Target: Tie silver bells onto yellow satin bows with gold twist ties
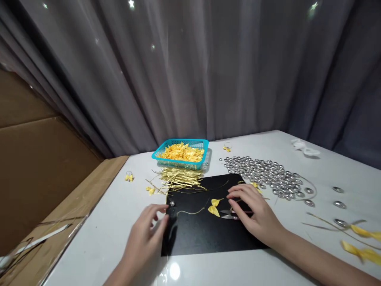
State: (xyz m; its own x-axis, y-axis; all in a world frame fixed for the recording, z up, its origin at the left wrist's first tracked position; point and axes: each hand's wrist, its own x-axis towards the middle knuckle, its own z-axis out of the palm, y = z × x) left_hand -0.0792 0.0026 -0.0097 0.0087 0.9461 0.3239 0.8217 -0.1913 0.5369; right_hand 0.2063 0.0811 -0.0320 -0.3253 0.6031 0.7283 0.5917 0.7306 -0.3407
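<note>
My left hand is at the left edge of a black mat, thumb and fingers apart with nothing between them. Just beyond its fingertips sits a small silver bead. My right hand is over the mat's right side, fingers apart and slightly curved. Under it lies a pair of scissors, blades pointing left, its handles mostly hidden by the hand. A yellow ribbon bow lies left of the blade tips. A thin gold wire curves across the mat between my hands.
A blue basket of yellow ribbon pieces stands at the back, with a bundle of gold wires before it. Many silver beads spread to the right. More yellow bows lie at far right. Cardboard borders the left side.
</note>
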